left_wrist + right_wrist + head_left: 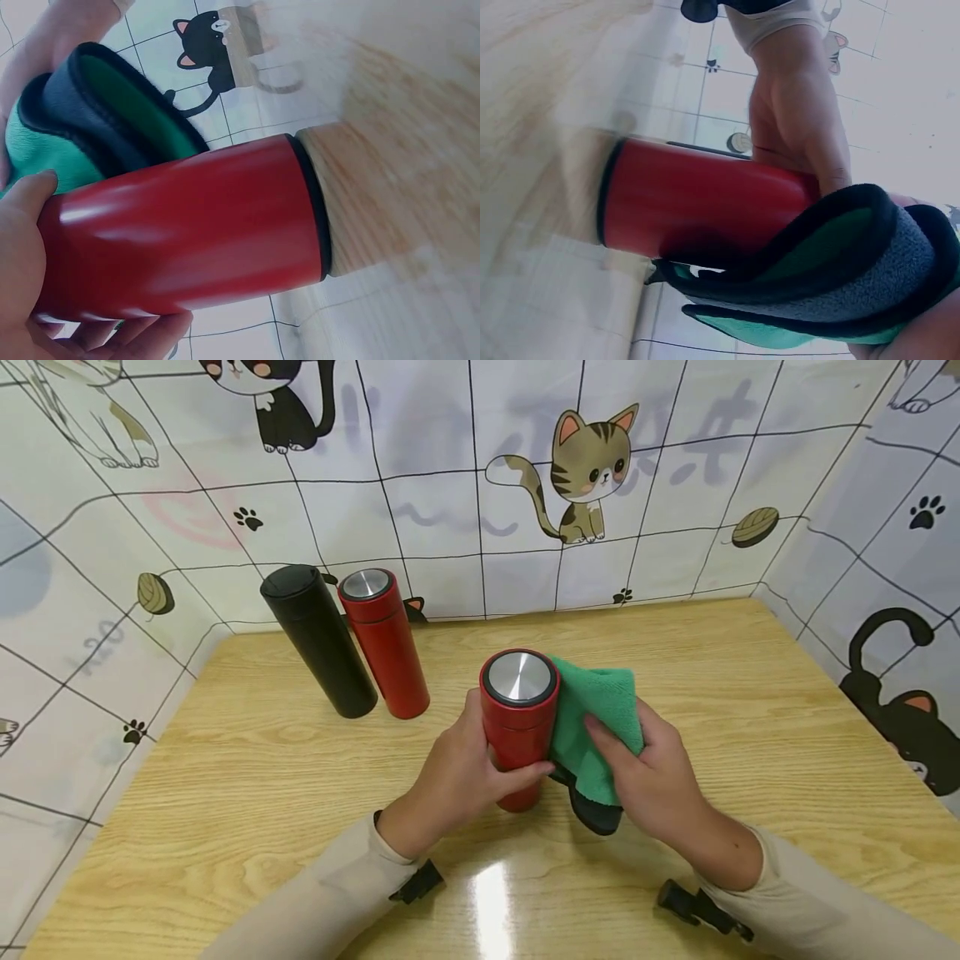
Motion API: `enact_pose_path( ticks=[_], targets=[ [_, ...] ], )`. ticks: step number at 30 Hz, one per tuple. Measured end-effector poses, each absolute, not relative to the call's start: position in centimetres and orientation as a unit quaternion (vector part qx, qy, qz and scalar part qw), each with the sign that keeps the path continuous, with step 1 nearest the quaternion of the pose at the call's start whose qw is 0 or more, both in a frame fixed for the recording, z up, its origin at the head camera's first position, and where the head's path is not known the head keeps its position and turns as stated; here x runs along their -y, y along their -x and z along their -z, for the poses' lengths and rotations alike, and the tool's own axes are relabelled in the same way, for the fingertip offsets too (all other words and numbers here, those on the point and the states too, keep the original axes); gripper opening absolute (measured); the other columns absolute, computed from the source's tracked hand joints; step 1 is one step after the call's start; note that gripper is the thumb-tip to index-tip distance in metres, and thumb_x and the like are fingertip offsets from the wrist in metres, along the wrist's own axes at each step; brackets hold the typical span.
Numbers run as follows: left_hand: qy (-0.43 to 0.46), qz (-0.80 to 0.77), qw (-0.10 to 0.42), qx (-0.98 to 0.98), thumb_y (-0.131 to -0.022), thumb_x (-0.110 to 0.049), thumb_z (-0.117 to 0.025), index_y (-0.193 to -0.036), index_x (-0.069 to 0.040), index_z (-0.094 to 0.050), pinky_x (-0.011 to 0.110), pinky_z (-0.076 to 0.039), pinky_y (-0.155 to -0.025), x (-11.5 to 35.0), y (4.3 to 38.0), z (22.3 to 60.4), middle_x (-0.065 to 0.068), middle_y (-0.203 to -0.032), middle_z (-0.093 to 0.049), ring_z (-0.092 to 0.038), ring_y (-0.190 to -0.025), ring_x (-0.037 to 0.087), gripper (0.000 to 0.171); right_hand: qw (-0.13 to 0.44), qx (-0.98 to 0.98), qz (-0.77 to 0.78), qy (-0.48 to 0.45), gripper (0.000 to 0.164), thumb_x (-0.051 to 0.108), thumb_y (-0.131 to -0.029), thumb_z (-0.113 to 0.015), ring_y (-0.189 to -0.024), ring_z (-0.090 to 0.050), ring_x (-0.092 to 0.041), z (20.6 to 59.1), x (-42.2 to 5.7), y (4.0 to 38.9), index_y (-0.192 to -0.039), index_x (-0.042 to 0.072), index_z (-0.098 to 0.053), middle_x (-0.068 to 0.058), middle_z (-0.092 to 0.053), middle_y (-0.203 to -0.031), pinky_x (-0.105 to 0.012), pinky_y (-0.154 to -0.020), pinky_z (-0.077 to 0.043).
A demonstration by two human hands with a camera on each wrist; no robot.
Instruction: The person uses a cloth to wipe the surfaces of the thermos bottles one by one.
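Note:
A red thermos flask (519, 739) with a steel-topped lid stands upright in front of me, and my left hand (453, 772) grips it round the middle. In the left wrist view the black rim at the base of the flask (187, 232) shows close over the table. My right hand (660, 772) holds a folded green cloth (600, 702) against the flask's right side. Thumb on top, the other fingers are mostly behind the cloth. Seen from the right wrist, the cloth (832, 277) has a grey-blue face and black edging, and it overlaps the flask's upper part.
Further back on the left, a black flask (318, 643) and a second red flask (386, 647) stand side by side on the wooden table (750, 718). Behind and beside the table hangs a white sheet (435, 518) printed with cats and grid lines.

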State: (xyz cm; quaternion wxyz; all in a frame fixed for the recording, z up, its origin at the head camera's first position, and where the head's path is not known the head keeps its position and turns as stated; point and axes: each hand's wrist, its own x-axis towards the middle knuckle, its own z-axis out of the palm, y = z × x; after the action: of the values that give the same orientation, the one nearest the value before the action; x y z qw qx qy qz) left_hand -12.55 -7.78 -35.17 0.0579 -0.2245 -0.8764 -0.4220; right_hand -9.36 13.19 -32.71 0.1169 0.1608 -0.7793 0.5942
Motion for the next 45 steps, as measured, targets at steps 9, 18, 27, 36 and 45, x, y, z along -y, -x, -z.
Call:
enact_pose_path(
  ticks=[9, 18, 27, 36, 45],
  targets=[
    [0.229, 0.418, 0.064, 0.877, -0.075, -0.035, -0.088, -0.141, -0.011, -0.032, 0.034, -0.057, -0.091, 7.9, 12.7, 35.1, 0.001, -0.128, -0.060, -0.064, -0.111, 0.016, 0.090, 0.088, 0.783, -0.592, -0.170, 0.038, 0.008, -0.103, -0.051, -0.113, -0.063, -0.001, 32.7, -13.1, 9.5, -0.141, 0.003, -0.052, -0.010, -0.062, -0.133, -0.018, -0.091, -0.054],
    [0.235, 0.408, 0.075, 0.879, -0.075, -0.037, -0.088, -0.140, -0.010, -0.033, 0.034, -0.057, -0.090, 7.9, 12.9, 35.1, 0.002, -0.125, -0.061, -0.064, -0.110, 0.017, 0.089, 0.115, 0.771, -0.599, -0.182, 0.045, 0.005, -0.103, -0.050, -0.131, -0.053, -0.003, 32.8, -13.1, 9.6, -0.147, 0.015, -0.049, -0.003, -0.054, -0.148, -0.016, -0.101, -0.047],
    [0.236, 0.411, 0.080, 0.877, -0.074, -0.036, -0.089, -0.139, -0.010, -0.033, 0.033, -0.058, -0.089, 7.8, 13.0, 35.1, 0.002, -0.125, -0.061, -0.065, -0.108, 0.017, 0.089, 0.043, 0.811, -0.563, -0.154, 0.045, 0.012, -0.100, -0.059, -0.109, -0.064, -0.011, 32.8, -13.0, 9.6, -0.143, 0.006, -0.047, -0.011, -0.062, -0.132, -0.021, -0.090, -0.054],
    [0.224, 0.411, 0.065, 0.881, -0.075, -0.038, -0.088, -0.139, -0.011, -0.033, 0.033, -0.057, -0.088, 7.9, 12.8, 35.0, 0.001, -0.125, -0.061, -0.064, -0.108, 0.017, 0.088, 0.059, 0.816, -0.555, -0.153, 0.041, 0.005, -0.100, -0.053, -0.111, -0.064, -0.011, 33.1, -13.3, 9.9, -0.141, 0.003, -0.051, -0.015, -0.063, -0.132, -0.019, -0.090, -0.053],
    [0.251, 0.397, 0.077, 0.879, -0.073, -0.039, -0.089, -0.145, -0.019, -0.037, 0.032, -0.055, -0.088, 8.4, 12.5, 34.2, -0.005, -0.129, -0.052, -0.051, -0.114, 0.008, 0.091, 0.047, 0.805, -0.571, -0.156, 0.040, 0.007, -0.102, -0.052, -0.111, -0.062, -0.002, 33.4, -13.2, 9.5, -0.142, 0.006, -0.050, -0.014, -0.062, -0.133, -0.019, -0.090, -0.053]
  ],
)
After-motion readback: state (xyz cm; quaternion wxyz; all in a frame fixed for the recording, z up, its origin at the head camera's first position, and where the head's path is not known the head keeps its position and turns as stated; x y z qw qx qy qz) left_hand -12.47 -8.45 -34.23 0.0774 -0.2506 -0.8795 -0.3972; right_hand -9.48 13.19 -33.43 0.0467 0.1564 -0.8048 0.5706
